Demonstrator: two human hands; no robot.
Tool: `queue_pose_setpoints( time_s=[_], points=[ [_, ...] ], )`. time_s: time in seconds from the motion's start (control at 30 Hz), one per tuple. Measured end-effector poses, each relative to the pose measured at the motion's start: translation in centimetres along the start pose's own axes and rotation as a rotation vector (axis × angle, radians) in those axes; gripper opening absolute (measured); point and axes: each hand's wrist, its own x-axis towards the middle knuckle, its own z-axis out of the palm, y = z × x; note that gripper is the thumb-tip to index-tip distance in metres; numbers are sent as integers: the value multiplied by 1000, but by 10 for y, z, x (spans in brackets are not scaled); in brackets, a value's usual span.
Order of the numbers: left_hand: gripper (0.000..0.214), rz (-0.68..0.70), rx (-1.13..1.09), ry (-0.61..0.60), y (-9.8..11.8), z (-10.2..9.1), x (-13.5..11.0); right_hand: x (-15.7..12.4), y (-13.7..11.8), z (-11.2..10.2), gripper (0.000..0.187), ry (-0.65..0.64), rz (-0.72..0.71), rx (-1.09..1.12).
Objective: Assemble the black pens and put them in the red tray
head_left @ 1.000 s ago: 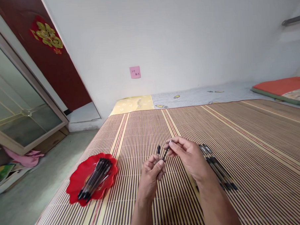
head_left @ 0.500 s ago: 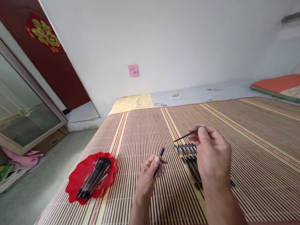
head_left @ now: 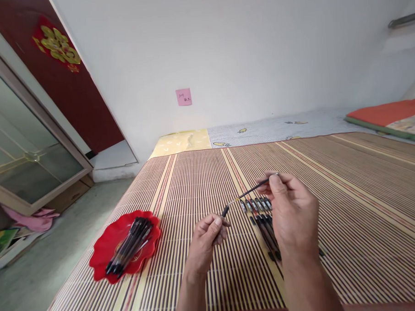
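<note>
above mat: left hand grip pinches pen barrel; right hand grip pinches refill at rear end; thin, light, likely bendy.

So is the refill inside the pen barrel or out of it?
Out. The right hand holds the thin refill bare, its tip just by the mouth of the barrel in the left hand.

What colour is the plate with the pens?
The plate is bright red, clearest in the head view.
</note>
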Motion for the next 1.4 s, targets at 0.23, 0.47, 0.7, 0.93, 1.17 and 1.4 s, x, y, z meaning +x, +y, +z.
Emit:
queue_pose_setpoints(
  time_s=[0.23, 0.47, 0.7, 0.93, 1.17, 1.4],
  points=[
    [30, 19, 13, -36, 1, -3, -1, -1, -6, -1, 21, -21, 4, -51],
    [29, 22, 19, -45, 3, -2, -2, 1, -4, -3, 21, -36, 24, -9],
    [26, 17, 17, -42, 1, -5, 0, 0, -7, -3, 21, -39, 5, -48],
    [26, 1, 40, -3, 0, -6, 1, -2, -16, -5, 22, -119, -12, -118],
    [23, -15, 109, -54, 7, -7, -2, -1, -13, -10, 22, -173, 23, -154],
    [37, 19, 95, -86, 9, 0, -3, -3, -11, -3, 24, -560, 118, -140]
  ],
)
